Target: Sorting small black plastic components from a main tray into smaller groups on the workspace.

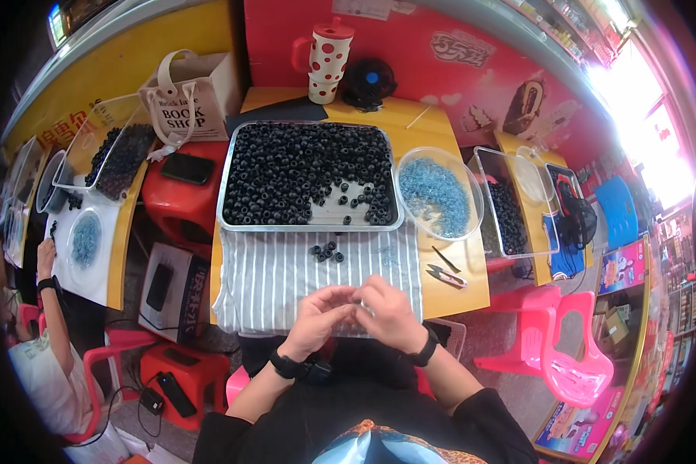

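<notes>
My left hand [315,319] and my right hand [393,312] meet over the near part of a striped cloth [259,271]. Fingertips on both are pinched together; whatever sits between them is too small or hidden to make out. Just beyond lies a little cluster of black round beads [327,252] with holes. Behind the cloth stands a metal tray [309,228] heaped with the same black beads [294,166], its floor bare near the front right. A clear round bowl [479,207] to its right holds pale blue glassy pieces [435,193].
Thread snips [447,277] and a slim dark tool [446,259] lie on the right tabletop. A dotted cup [326,66] and black fan [369,83] stand behind. Left are a red stool [179,207] bearing a phone [187,168], and a co-worker's hand [46,254]. A pink chair [533,332] stands right.
</notes>
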Demonstrator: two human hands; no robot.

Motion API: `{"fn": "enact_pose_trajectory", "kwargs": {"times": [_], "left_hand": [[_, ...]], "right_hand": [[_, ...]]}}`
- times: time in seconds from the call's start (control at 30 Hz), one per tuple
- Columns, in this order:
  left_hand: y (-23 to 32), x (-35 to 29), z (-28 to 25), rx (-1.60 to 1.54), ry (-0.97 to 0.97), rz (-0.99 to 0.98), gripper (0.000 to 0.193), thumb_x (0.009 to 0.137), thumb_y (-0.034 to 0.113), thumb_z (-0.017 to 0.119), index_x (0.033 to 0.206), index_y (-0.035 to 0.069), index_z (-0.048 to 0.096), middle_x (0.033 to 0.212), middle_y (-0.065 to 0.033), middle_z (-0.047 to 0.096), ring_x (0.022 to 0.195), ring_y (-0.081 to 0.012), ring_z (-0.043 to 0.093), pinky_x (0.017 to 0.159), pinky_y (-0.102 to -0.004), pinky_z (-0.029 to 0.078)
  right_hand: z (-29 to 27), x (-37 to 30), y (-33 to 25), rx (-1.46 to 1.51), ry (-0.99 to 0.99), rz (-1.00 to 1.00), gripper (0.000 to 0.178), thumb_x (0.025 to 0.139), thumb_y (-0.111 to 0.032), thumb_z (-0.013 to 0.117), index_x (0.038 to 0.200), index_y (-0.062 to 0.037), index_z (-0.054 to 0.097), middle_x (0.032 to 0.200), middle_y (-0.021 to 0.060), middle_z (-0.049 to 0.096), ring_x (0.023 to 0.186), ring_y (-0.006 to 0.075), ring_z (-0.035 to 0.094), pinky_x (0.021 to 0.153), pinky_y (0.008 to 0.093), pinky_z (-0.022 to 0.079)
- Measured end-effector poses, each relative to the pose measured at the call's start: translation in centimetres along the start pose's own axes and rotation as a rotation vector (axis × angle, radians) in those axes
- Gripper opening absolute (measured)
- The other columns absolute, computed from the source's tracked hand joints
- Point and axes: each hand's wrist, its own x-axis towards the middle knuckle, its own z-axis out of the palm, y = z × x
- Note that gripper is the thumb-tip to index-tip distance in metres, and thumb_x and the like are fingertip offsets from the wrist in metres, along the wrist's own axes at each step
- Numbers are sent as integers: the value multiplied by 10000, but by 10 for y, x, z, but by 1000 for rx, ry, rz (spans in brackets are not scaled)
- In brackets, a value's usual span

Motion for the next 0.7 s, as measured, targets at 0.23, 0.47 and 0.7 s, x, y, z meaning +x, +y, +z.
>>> {"fn": "enact_pose_trajectory", "kwargs": {"times": [0.23,0.47,0.7], "left_hand": [[5,-4,-10,-151,-45,-41,203,947,43,553,1131,-34,590,941,-121,661,848,-193,665,735,-274,540],[0,1,-10,-158,-75,34,215,949,45,546,1143,-41,585,970,-124,658,870,-205,665,743,-274,527],[0,-2,-11,-215,-27,37,221,947,36,544,1149,-42,588,1002,-122,655,880,-209,663,754,-280,524]], "right_hand": [[-15,15,11,136,27,112,141,793,-29,621,933,-45,623,833,132,570,708,340,605,608,411,477],[-18,37,71,-401,-31,253,122,798,-101,631,917,-75,630,858,157,594,731,369,608,632,462,474],[-14,34,46,-180,1,148,86,783,-54,621,842,-38,560,817,162,560,709,409,580,619,479,449]]}}
